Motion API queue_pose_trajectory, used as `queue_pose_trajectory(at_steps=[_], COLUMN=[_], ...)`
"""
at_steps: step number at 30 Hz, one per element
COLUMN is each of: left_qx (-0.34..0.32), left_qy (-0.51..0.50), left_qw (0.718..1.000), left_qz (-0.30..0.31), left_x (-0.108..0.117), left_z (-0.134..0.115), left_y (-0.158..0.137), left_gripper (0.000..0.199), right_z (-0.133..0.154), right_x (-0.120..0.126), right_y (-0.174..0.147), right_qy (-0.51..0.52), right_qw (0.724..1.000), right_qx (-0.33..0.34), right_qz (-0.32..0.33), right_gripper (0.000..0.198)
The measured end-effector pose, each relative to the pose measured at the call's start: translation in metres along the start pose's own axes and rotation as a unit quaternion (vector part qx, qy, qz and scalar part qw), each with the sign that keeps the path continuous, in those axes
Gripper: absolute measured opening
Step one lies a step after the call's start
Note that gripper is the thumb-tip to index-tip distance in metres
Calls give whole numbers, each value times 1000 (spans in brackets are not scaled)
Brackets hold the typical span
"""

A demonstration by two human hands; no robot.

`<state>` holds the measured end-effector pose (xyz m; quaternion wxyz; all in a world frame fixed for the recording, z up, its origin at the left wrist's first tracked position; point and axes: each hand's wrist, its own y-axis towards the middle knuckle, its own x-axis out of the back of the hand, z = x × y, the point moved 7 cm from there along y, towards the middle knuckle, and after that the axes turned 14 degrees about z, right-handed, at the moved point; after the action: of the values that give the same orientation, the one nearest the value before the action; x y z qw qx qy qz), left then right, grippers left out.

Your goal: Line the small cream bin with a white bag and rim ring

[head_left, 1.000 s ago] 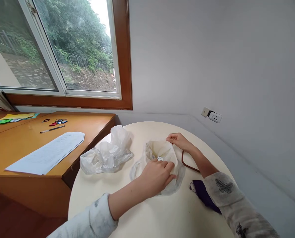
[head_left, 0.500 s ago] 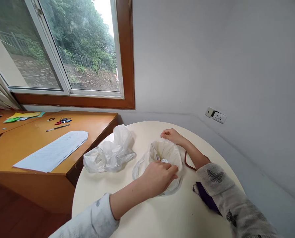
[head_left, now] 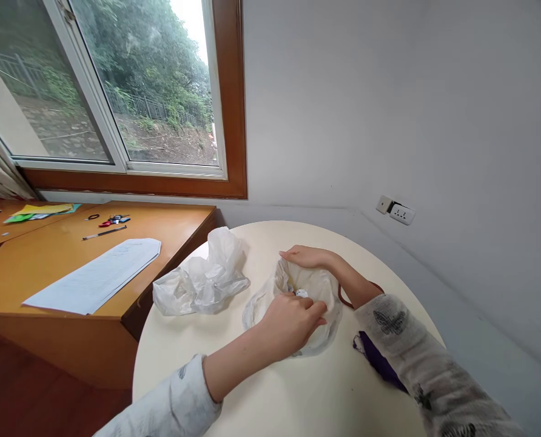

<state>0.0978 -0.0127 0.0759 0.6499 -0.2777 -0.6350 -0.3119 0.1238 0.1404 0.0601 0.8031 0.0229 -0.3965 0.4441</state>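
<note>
A white plastic bag (head_left: pixel 316 280) stands open-mouthed on the round table, its edge folded outward into a loose ring. Whether a container is beneath it is hidden. Small white items (head_left: pixel 301 293) show inside. On the near side of the mouth, my left hand (head_left: pixel 293 325) has its fingers curled over the bag's edge. My right hand (head_left: pixel 303 256) is at the far edge, fingers together and pinching the plastic. Part of a brown cord-like loop (head_left: pixel 343 297) shows beside the bag, partly behind my right forearm.
A second, crumpled white plastic bag (head_left: pixel 202 276) lies left on the cream round table (head_left: pixel 275 400). Purple cloth (head_left: pixel 382 364) lies by my right sleeve. The wooden desk (head_left: pixel 179 224) at left holds papers (head_left: pixel 102 273), a pen (head_left: pixel 104 233) and keys (head_left: pixel 116 221).
My right hand has moved left along the far edge of the bag and lowered slightly. My left hand has stayed almost in place at the near edge.
</note>
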Motion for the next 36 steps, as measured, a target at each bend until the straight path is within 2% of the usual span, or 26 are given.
queue_pose_trajectory(at_steps=[3,6,9,10,11,13,15,17,18,21,23,24,26,27,29,33,36], left_qx=[-8,-19,-43,-53,-59,-50,-1,68,97,120,107,103,97,96,101,123,168], left_qy=[-4,-18,-64,-93,-129,-216,-316,-433,-498,-675,-749,-773,-799,-801,-789,-764,-758], left_qw=[1000,999,994,988,979,948,901,837,795,660,590,565,537,535,549,563,568], left_qz=[-6,-21,-77,-110,-148,-229,-296,-329,-332,-307,-281,-268,-252,-250,-259,-289,-273], left_x=[-2,-2,3,8,13,20,20,8,-2,-33,-48,-53,-61,-64,-69,-81,-97], left_z=[1,1,0,1,3,14,36,64,77,98,98,96,89,87,83,82,82], left_y=[1,1,-4,-9,-15,-29,-42,-49,-49,-37,-25,-20,-13,-11,-10,-12,-13], left_gripper=[22,22,20,17,16,21,28,35,39,48,52,54,55,55,53,50,53], right_z=[-14,-31,-39,-40,-43,-55,-70,-80,-83,-83,-74,-68,-55,-50,-43,-34,-33], right_x=[-2,-9,-22,-24,-23,-11,-1,-1,-6,-30,-53,-64,-82,-89,-97,-102,-103], right_y=[1,-2,-4,-4,-5,-14,-32,-53,-63,-91,-95,-94,-87,-83,-73,-59,-55], right_qy=[100,236,375,415,447,479,478,471,471,489,522,542,566,573,577,533,484], right_qw=[992,965,923,908,894,867,830,797,782,726,708,701,698,702,718,785,829], right_qx=[-49,-85,-39,-8,22,65,83,90,96,124,147,153,164,160,142,117,97], right_qz=[62,83,82,67,25,-122,-275,-367,-397,-468,-452,-437,-407,-392,-361,-291,-263], right_gripper=[48,49,52,52,51,46,42,39,38,37,39,41,47,50,59,77,87])
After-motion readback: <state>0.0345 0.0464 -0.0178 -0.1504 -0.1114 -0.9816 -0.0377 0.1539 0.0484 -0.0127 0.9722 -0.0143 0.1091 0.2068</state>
